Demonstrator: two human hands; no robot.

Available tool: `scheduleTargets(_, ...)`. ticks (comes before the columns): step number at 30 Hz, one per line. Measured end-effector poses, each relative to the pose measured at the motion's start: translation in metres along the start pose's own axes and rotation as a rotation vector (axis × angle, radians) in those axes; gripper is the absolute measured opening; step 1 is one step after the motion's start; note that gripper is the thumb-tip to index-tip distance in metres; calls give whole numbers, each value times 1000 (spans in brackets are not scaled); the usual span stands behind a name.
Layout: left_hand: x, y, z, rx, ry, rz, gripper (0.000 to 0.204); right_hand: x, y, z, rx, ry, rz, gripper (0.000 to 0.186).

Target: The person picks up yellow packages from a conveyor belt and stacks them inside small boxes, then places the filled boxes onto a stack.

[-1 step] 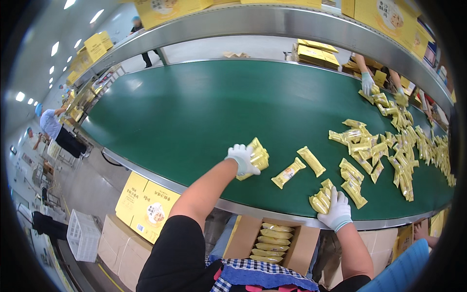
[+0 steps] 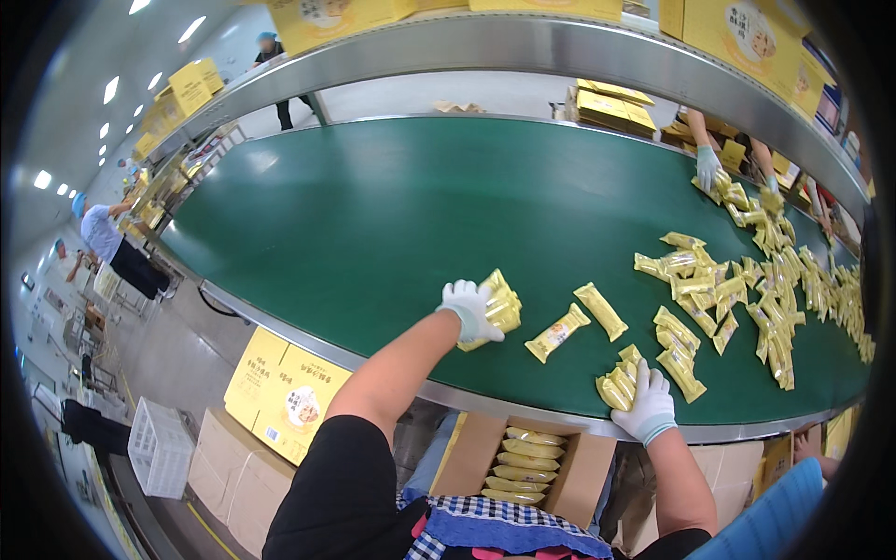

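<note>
My left hand [image 2: 469, 308], in a white glove, is closed round a bunch of yellow wrapped snack packets [image 2: 499, 303] on the green belt [image 2: 373, 215]. Nearer the belt's front edge, my gloved right hand [image 2: 649, 405] grips another small bunch of yellow packets [image 2: 616, 385]. Two single packets lie between my hands, one a flat packet [image 2: 558, 333] and the other a tilted packet [image 2: 600, 312]. Just beyond my right hand rests a short row of packets [image 2: 679, 353]. Below the edge, an open cardboard carton [image 2: 467, 455] holds a column of packets [image 2: 525, 459].
Loose packets [image 2: 714, 289] heap across the belt's right side. At the far right, a co-worker's gloved hand [image 2: 707, 168] handles packets. A metal shelf [image 2: 523, 42] with yellow boxes spans above. Yellow cartons [image 2: 280, 392] and a white crate [image 2: 161, 448] stand at lower left.
</note>
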State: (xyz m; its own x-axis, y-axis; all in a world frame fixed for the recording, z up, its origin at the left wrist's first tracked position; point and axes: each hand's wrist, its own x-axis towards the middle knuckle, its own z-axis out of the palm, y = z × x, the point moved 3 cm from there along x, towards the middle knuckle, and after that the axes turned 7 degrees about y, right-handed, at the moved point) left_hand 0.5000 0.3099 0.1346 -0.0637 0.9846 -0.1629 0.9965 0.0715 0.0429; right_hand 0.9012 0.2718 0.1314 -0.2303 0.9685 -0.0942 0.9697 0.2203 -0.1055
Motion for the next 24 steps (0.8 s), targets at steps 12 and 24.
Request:
scheduleTargets(12, -115, -11, 13, -223, 62, -66, 113, -117, -119, -133, 100, -331, -704, 98)
scheduleTargets(24, -258, 97, -66, -127, 343, 452, 97, -122, -167, -18, -570, -455, -616, 98)
